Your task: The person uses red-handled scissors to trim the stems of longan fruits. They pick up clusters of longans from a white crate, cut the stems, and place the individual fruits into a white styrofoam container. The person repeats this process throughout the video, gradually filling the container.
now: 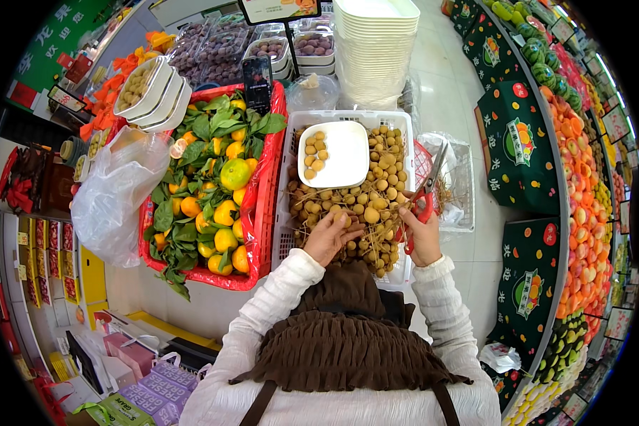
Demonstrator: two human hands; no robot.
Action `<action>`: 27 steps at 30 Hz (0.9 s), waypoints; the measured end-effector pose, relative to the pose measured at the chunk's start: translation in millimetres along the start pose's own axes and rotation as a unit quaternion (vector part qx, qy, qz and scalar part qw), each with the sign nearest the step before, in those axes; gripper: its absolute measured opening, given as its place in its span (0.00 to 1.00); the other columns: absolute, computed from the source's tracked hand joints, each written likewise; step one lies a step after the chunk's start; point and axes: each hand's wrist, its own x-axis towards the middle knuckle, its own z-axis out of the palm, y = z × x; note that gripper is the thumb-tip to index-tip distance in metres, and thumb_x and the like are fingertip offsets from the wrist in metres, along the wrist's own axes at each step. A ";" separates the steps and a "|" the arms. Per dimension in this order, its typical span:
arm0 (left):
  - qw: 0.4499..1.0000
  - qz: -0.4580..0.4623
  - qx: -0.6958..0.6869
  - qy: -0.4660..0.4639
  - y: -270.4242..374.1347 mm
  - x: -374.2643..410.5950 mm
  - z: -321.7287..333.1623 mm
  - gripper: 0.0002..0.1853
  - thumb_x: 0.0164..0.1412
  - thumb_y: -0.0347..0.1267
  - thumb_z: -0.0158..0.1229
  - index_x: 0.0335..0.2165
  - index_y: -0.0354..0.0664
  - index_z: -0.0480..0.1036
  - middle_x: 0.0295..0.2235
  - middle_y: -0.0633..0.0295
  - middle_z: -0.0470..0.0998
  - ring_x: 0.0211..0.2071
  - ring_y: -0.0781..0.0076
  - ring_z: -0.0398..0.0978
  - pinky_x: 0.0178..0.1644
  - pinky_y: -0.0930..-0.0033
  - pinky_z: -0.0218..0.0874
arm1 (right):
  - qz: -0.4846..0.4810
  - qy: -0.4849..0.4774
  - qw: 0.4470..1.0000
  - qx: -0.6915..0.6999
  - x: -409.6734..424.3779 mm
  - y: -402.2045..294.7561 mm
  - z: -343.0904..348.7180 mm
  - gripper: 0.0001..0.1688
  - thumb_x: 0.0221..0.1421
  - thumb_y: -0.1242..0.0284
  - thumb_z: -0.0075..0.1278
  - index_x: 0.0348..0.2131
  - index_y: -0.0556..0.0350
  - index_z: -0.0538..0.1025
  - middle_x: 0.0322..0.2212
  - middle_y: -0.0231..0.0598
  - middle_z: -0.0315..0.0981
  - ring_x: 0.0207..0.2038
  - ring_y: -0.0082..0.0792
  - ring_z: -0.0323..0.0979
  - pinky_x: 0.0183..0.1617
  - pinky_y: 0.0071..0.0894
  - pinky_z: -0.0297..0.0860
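A white plastic crate in front of me holds bunches of longans on thin brown stems. On the fruit lies a white plastic tray, with several loose longans gathered along its left side. My left hand is low over the bunches, its fingers curled around what looks like a longan. In my right hand are red-handled scissors, blades pointing up and away from me. That hand's thumb and fingertips are also close to the stems at the crate's right side.
To the left, a red crate holds leafy mandarins. A phone stands at its far edge, near stacked longan trays. Beyond my crate rises a stack of white trays. A clear basket with stem scraps sits right.
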 end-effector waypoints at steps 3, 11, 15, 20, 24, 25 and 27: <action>0.998 -0.012 0.049 0.033 5.3 0.0 4.2 0.15 0.66 0.35 0.47 0.45 0.36 0.65 0.36 0.60 0.71 0.35 0.70 0.72 0.38 0.70 0.66 | 0.006 0.013 0.999 0.033 -1.8 -6.6 -3.3 0.23 0.53 0.82 0.51 0.49 0.64 0.65 0.38 0.36 0.70 0.39 0.23 0.70 0.45 0.24 0.68; 0.963 0.091 0.231 0.106 48.1 36.8 7.0 0.17 0.59 0.25 0.55 0.47 0.36 0.67 0.30 0.65 0.70 0.24 0.81 0.67 0.25 0.80 0.59 | 0.013 0.037 0.999 0.037 -6.1 -12.9 -17.8 0.24 0.54 0.82 0.48 0.50 0.64 0.62 0.36 0.39 0.70 0.41 0.28 0.69 0.49 0.28 0.65; 0.898 0.112 0.389 0.171 63.0 67.2 -8.9 0.22 0.55 0.21 0.56 0.49 0.37 0.67 0.32 0.62 0.72 0.22 0.80 0.69 0.24 0.78 0.60 | 0.020 0.028 0.999 0.042 -7.0 -14.1 -14.1 0.23 0.54 0.82 0.48 0.50 0.64 0.62 0.36 0.38 0.69 0.41 0.28 0.69 0.48 0.28 0.65; 0.869 0.155 0.431 0.186 58.9 71.8 -19.6 0.23 0.56 0.19 0.52 0.52 0.37 0.65 0.36 0.60 0.73 0.24 0.78 0.70 0.28 0.77 0.63 | -0.002 0.038 0.998 0.048 -4.7 -9.5 -25.3 0.24 0.54 0.81 0.50 0.51 0.63 0.64 0.36 0.35 0.69 0.39 0.24 0.68 0.43 0.24 0.67; 0.822 0.243 0.460 0.233 53.3 50.2 -62.7 0.14 0.60 0.19 0.45 0.44 0.35 0.72 0.31 0.63 0.75 0.28 0.78 0.70 0.32 0.77 0.63 | -0.010 0.048 0.998 0.048 -9.6 -19.8 -27.9 0.25 0.54 0.81 0.50 0.51 0.63 0.64 0.35 0.35 0.69 0.40 0.25 0.68 0.47 0.25 0.64; 0.794 0.252 0.498 0.241 52.8 39.2 -63.6 0.13 0.60 0.19 0.44 0.41 0.34 0.73 0.29 0.63 0.75 0.28 0.78 0.70 0.34 0.76 0.63 | -0.016 0.052 0.997 0.051 -10.0 -18.8 -32.9 0.25 0.54 0.80 0.50 0.51 0.63 0.63 0.35 0.34 0.69 0.40 0.25 0.68 0.47 0.25 0.64; 0.785 0.185 0.534 0.254 45.3 20.5 -77.6 0.11 0.58 0.21 0.48 0.39 0.36 0.74 0.29 0.60 0.75 0.33 0.71 0.73 0.41 0.71 0.64 | -0.025 0.052 0.997 0.056 -10.9 -16.0 -41.2 0.26 0.53 0.79 0.50 0.51 0.63 0.62 0.34 0.32 0.69 0.39 0.24 0.68 0.46 0.25 0.65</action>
